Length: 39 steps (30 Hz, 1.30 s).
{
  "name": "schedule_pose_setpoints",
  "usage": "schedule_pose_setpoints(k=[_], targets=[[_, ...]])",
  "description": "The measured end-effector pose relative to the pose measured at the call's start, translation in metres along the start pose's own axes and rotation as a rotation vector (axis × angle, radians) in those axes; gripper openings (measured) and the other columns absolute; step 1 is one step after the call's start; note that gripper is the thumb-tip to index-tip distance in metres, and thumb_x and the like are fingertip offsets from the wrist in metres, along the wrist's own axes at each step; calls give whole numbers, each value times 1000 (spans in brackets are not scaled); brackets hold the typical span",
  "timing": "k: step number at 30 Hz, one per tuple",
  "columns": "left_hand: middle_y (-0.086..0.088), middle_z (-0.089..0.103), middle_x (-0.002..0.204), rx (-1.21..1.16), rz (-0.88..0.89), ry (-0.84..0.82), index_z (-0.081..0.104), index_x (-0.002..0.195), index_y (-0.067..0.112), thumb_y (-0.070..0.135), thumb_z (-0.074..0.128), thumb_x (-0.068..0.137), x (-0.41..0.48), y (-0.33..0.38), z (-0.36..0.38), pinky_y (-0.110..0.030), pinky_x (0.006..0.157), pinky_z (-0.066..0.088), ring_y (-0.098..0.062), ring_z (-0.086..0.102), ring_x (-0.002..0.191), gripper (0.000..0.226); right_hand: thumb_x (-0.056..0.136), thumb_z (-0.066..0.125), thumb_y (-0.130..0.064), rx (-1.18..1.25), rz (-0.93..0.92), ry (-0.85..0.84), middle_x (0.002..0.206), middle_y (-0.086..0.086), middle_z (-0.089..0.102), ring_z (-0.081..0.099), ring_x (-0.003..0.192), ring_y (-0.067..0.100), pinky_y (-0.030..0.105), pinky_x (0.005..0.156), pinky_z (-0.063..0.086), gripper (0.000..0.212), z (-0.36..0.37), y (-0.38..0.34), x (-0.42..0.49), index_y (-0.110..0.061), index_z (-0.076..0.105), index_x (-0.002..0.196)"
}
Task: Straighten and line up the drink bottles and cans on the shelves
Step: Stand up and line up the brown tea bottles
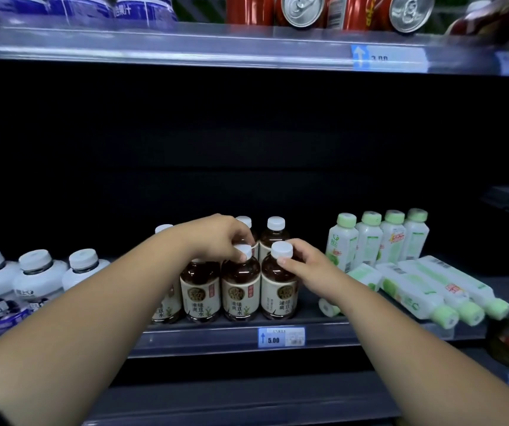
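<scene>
Several brown tea bottles with white caps stand upright at the front of the middle shelf (204, 336). My left hand (216, 238) comes over from the left and pinches the cap of the middle front bottle (240, 290). Beside it, my right hand (305, 265) grips the neck of the right front bottle (279, 295) just under its cap. A third front bottle (200, 295) stands at their left, touching them. Two more brown bottles (274, 233) stand in the row behind, one partly hidden by my left hand.
White bottles with green caps (370, 241) stand upright at the right; several more (416, 295) lie on their sides in front of them. Squat white-capped bottles (36, 278) stand at the left. Red cans (299, 9) and blue-white bottles (142, 7) fill the upper shelf.
</scene>
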<state>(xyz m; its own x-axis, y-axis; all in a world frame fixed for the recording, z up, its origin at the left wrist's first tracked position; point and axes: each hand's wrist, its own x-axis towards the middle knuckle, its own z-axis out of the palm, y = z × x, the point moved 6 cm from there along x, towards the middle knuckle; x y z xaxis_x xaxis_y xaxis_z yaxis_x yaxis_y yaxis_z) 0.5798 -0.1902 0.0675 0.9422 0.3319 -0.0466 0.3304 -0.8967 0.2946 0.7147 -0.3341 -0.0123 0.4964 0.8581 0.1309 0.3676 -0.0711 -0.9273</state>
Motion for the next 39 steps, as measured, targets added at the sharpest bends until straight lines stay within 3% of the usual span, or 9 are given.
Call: schedule_pose_setpoints(k=[4, 8, 13, 16, 19, 25, 28, 33, 39], targets=[[16, 65, 113, -118, 22, 48, 66, 116, 38, 45, 73, 84, 7, -3, -8, -31, 96, 50, -3, 60, 105, 34, 89, 67, -42, 92, -52, 102, 110, -8, 72, 66, 110, 15, 39, 100, 51, 18, -13, -11, 21, -38, 70, 106], [16, 62, 119, -210, -13, 201, 63, 122, 37, 46, 71, 85, 22, -16, -18, -30, 96, 49, -4, 59, 109, 39, 91, 70, -38, 63, -55, 253, 118, -9, 66, 61, 111, 7, 36, 103, 48, 23, -31, -15, 49, -33, 66, 113], [7, 60, 126, -266, -90, 213, 57, 132, 33, 44, 73, 85, 53, -31, -16, -29, 97, 49, -11, 59, 111, 51, 85, 77, -28, 30, -8, 186, 135, -5, 58, 56, 122, 14, 38, 105, 48, 54, -29, -6, 82, -27, 56, 134], [1, 57, 135, -279, -129, 172, 55, 136, 31, 40, 74, 85, 71, -35, -10, -29, 101, 45, -17, 56, 120, 56, 87, 76, -30, 31, 28, 132, 132, -6, 58, 59, 117, 13, 32, 98, 52, 58, -24, 0, 96, -26, 52, 140], [2, 56, 138, -206, -151, 102, 56, 136, 30, 39, 72, 87, 84, -38, -5, -28, 103, 42, -16, 53, 124, 52, 92, 70, -29, 86, 59, 68, 120, -5, 67, 66, 106, 10, 21, 82, 52, 46, -17, 4, 105, -21, 58, 136], [5, 59, 133, -183, -181, 37, 61, 132, 28, 33, 71, 89, 90, -40, -5, -37, 106, 44, -17, 55, 120, 44, 92, 71, -24, 103, 78, 59, 103, 0, 74, 71, 89, 11, 20, 69, 51, 22, -18, 2, 105, -20, 69, 113], [7, 60, 128, -177, -148, 13, 64, 128, 26, 31, 72, 89, 89, -37, -5, -36, 106, 43, -16, 56, 119, 40, 91, 71, -22, 103, 83, 46, 96, -1, 74, 70, 84, 9, 21, 69, 52, 15, -19, -1, 100, -17, 71, 106], [11, 69, 111, -258, -140, -52, 69, 116, 30, 28, 76, 86, 81, -36, -1, -37, 104, 44, -11, 61, 108, 31, 92, 69, -19, 122, 89, 13, 97, 1, 73, 67, 89, 12, 27, 83, 52, 14, -19, -6, 88, -15, 72, 105], [14, 67, 112, -194, -118, -59, 67, 117, 31, 32, 74, 87, 73, -30, -1, -33, 101, 46, -9, 60, 108, 31, 93, 67, -18, 140, 86, 12, 91, -6, 72, 64, 85, 7, 23, 77, 49, 10, -17, -7, 73, -18, 73, 101]])
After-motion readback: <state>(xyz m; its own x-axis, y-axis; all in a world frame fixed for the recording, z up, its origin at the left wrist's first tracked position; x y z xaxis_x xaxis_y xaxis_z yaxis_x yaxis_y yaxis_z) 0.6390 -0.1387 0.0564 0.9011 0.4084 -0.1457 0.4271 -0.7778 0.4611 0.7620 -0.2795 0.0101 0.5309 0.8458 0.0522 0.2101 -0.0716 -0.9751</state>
